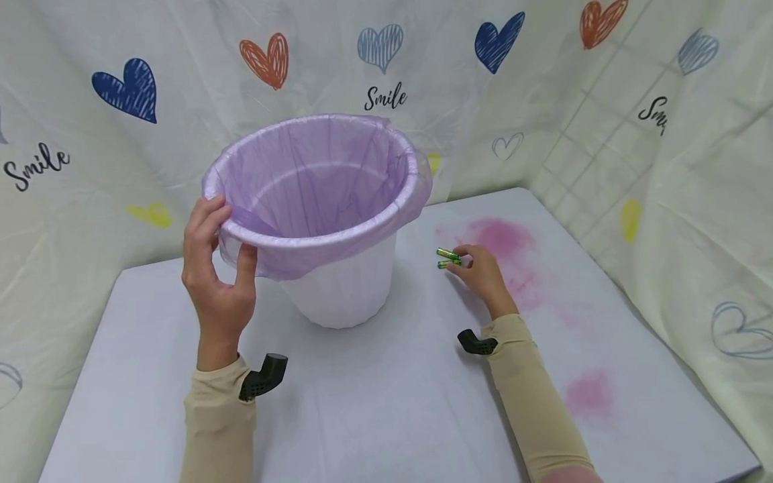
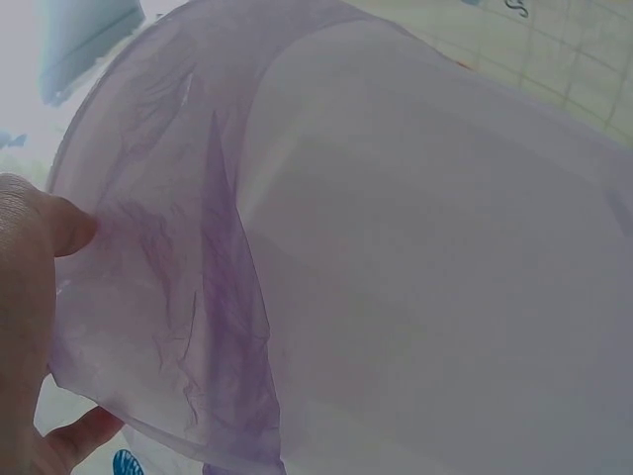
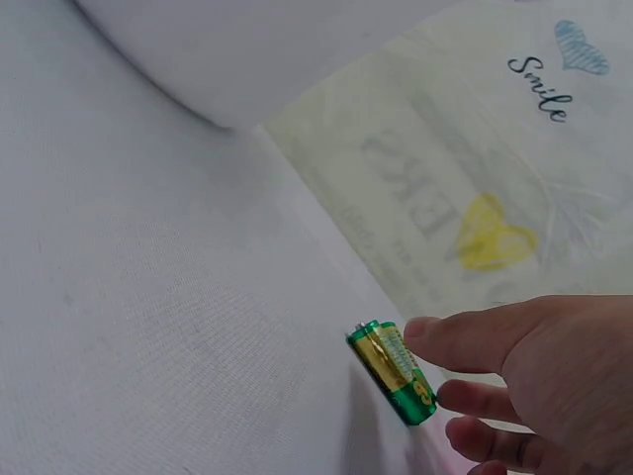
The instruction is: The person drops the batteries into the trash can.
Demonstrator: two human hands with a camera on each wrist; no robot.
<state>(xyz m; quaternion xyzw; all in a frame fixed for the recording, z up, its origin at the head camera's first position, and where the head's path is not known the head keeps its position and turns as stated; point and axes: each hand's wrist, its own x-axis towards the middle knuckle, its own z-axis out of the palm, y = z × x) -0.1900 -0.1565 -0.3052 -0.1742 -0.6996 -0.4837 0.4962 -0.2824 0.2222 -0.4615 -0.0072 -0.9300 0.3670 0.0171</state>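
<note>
A white bin (image 1: 341, 295) lined with a translucent purple bag (image 1: 314, 181) stands left of the middle, its mouth turned up. My left hand (image 1: 220, 275) holds the near-left rim, fingers at the edge and thumb against the liner's outside fold. In the left wrist view, that fold of bag (image 2: 158, 267) covers the bin's pale wall (image 2: 425, 267). To the right of the bin, my right hand (image 1: 481, 272) pinches two small green-and-gold batteries (image 1: 447, 254) between thumb and fingers. The right wrist view shows the batteries (image 3: 391, 371) close over the white cloth, the thumb at their end.
A white cloth-covered table (image 1: 374, 416) bears it all, with pink stains (image 1: 501, 235) on its right side. Behind and at both sides hangs a pale curtain (image 1: 326, 80) printed with hearts and "Smile". A black wrist camera (image 1: 264, 377) sticks out from the left sleeve.
</note>
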